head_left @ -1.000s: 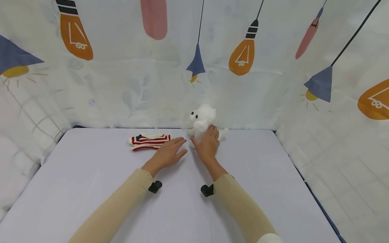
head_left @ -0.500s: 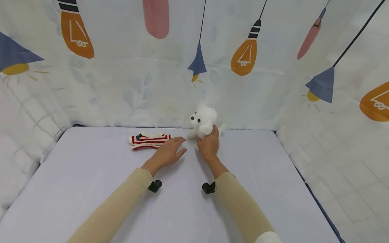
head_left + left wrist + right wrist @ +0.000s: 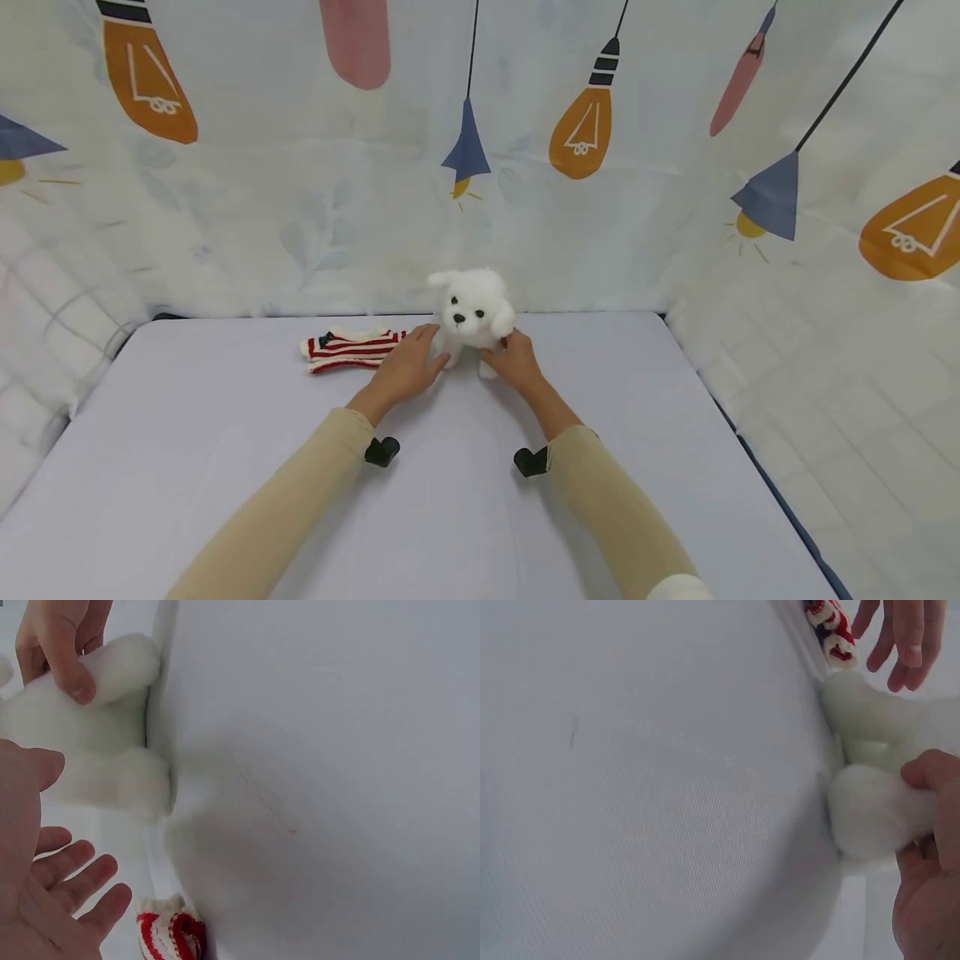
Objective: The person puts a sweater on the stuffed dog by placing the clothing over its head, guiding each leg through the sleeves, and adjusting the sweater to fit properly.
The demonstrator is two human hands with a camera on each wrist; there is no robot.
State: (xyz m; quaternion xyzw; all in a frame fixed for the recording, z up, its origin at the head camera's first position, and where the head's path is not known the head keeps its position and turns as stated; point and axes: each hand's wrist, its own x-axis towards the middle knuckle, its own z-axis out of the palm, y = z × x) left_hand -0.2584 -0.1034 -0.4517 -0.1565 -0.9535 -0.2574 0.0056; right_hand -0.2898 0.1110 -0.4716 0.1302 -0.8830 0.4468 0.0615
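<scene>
Right grip (image 3: 516, 358): I see thumb and fingers pinching one leg of a white, fluffy plush dog (image 3: 474, 305)
Left grip (image 3: 407, 365): fingers spread and loose, just beside the dog's other side; from here I can't tell whether it touches the fur
Dog: upright between both grips, near the far edge of the white cloth-covered surface (image 3: 450, 508), black eyes and nose towards my head view
Red-and-white striped knitted piece (image 3: 348, 352): lying left of the dog, partly behind the left grip
Beige long sleeves (image 3: 300, 492): a small black device (image 3: 382, 452) at each wrist
White fabric backdrop (image 3: 600, 242): printed with orange bulbs and blue lamps
</scene>
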